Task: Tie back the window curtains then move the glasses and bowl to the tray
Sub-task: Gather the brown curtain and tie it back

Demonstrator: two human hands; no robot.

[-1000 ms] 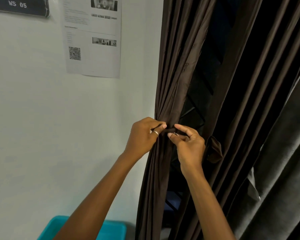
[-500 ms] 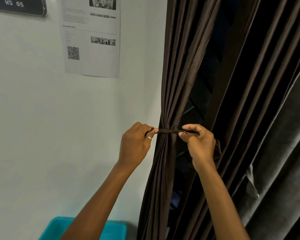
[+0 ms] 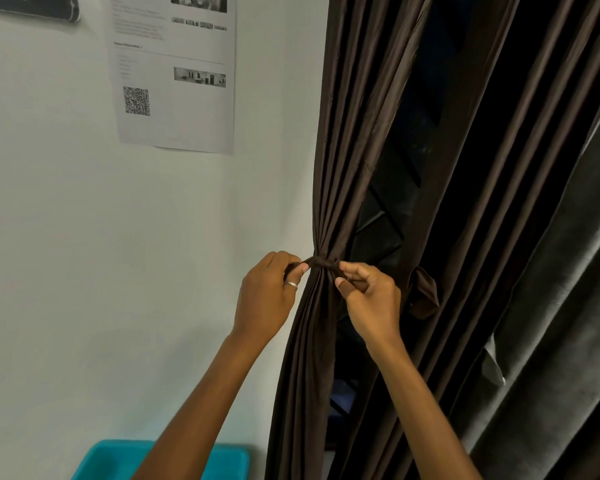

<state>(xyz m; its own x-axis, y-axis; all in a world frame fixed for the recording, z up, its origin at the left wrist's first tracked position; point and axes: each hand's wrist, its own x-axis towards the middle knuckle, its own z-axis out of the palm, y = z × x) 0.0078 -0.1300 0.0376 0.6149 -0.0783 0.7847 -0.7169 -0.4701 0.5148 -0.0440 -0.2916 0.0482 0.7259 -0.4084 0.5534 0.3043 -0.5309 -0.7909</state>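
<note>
- Working at the dark brown curtain (image 3: 336, 150), hung top to bottom just beside the white wall (image 3: 84, 237) and gathered into a narrow waist at mid-height.
- Leaving a teal container (image 3: 118, 457) low by the wall. No glasses or bowl in view.
- Holding with the left hand (image 3: 265, 299) on the wall side of that waist and the right hand (image 3: 373, 303) on the window side, both just beside it and about equally near.
- Keeping the tie-back band (image 3: 321, 262) crosswise to the folds, left to right, wrapped tight round the waist between the two hands.
- Pinching one band end in the left fingers (image 3: 302, 269), narrowed thumb to forefinger. Pinching the other end in the right fingers (image 3: 350, 270), curled and angled slightly downward.
- Probably pulling next outward along the band's own line, to seat the knot.
- Against half a second ago: closer in with both hands, lower with the right, and no longer stretching the band as a long taut strap but bunching it at the waist.
</note>
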